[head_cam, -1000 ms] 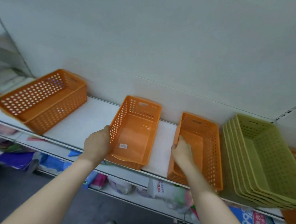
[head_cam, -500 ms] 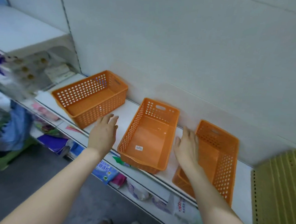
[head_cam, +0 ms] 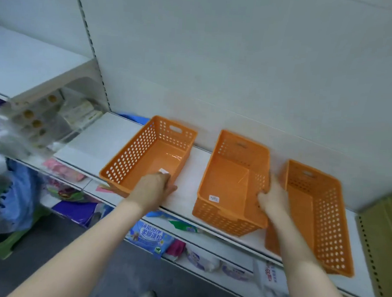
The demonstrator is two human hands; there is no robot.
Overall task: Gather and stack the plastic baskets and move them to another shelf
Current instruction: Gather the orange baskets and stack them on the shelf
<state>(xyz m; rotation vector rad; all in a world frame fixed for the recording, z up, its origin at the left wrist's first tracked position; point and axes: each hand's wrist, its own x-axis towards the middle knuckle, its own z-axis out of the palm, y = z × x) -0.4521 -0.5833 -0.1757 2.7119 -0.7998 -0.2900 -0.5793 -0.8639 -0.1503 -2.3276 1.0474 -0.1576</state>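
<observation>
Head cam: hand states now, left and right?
Left hand: grips the near rim of the left orange basket.
Right hand: grips the right wall of the middle orange basket.

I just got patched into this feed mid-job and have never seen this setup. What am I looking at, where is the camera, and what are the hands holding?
There is no machine here. A person works with bare hands, and the single picture comes from a wide-angle camera worn on their head, looking forward and down. Three orange baskets stand side by side on the white shelf. The left hand grips the near corner of the left basket. The right hand grips the right wall of the middle basket. Neither hand holds the right basket. A stack of green baskets shows at the right edge.
</observation>
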